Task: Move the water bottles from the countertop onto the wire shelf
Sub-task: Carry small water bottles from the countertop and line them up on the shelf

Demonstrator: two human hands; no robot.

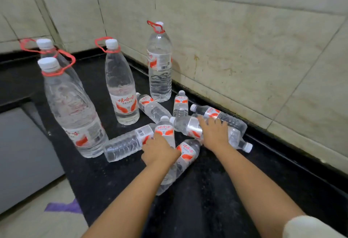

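On the black countertop (207, 200), the left hand (160, 152) grips a small upright bottle (165, 130). The right hand (214, 131) curls over a small bottle lying on its side (185, 124). More small bottles lie around them. Behind stand four big bottles (120, 87) near the tiled wall (244, 40).

Hands (188, 143) on countertop (207, 200) bottles (190, 124)

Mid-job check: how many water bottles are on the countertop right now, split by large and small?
Large water bottles with red carry handles: 4
Small water bottles: 8
Total: 12, all on the black countertop
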